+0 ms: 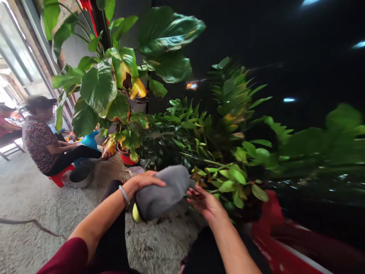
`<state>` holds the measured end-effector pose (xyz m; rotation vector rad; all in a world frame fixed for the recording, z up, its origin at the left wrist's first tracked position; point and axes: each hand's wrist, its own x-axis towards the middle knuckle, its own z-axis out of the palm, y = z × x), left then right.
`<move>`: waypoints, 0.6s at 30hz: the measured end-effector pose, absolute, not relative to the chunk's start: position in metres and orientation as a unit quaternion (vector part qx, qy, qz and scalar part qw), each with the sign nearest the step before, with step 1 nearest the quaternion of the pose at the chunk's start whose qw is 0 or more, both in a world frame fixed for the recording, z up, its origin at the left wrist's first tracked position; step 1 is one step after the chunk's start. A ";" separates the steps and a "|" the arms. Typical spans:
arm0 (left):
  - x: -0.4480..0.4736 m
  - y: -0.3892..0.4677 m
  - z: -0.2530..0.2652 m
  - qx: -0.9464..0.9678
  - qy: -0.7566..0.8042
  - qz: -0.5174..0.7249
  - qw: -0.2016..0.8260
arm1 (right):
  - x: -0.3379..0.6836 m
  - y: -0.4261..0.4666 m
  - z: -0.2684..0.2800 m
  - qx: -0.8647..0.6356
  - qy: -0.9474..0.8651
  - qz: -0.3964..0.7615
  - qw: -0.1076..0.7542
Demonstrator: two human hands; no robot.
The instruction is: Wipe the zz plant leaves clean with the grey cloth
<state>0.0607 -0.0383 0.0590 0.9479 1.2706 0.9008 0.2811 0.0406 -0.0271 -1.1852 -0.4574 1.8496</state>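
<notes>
My left hand is closed on a grey cloth thing, rounded at its far end and shaped like a slipper. Its thumb and fingers lie over the upper side, and a grey band circles the wrist. Something yellow-green shows at the near end, partly covered by the grey cloth. Close to the rounded end is my right hand, palm turned up, its fingers bent and apart. Blur hides whether its fingertips touch the grey cloth.
Leafy plants stand in front, one in a red pot. A red bag-like thing lies at right. On the left, a person sits on a red stool beside a dark basin. A cable crosses the concrete floor.
</notes>
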 end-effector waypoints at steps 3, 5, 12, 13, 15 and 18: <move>0.040 -0.084 0.037 0.394 0.508 0.378 0.666 | 0.285 0.042 -0.029 -0.480 -0.186 0.741 0.432; 0.031 -0.099 0.031 0.346 0.494 0.439 0.666 | 0.287 0.040 -0.027 -0.488 -0.209 0.737 0.419; 0.050 -0.100 0.022 0.180 0.438 0.675 0.566 | 0.266 -0.034 -0.010 -0.446 -0.393 0.740 0.315; 0.058 -0.100 0.020 0.178 0.431 0.683 0.562 | 0.258 -0.051 -0.009 -0.415 -0.423 0.730 0.339; 0.073 -0.103 0.015 0.173 0.412 0.690 0.569 | 0.239 -0.083 -0.008 -0.400 -0.490 0.668 0.393; 0.094 -0.110 0.011 0.163 0.390 0.678 0.601 | 0.218 -0.111 -0.006 -0.457 -0.546 0.554 0.431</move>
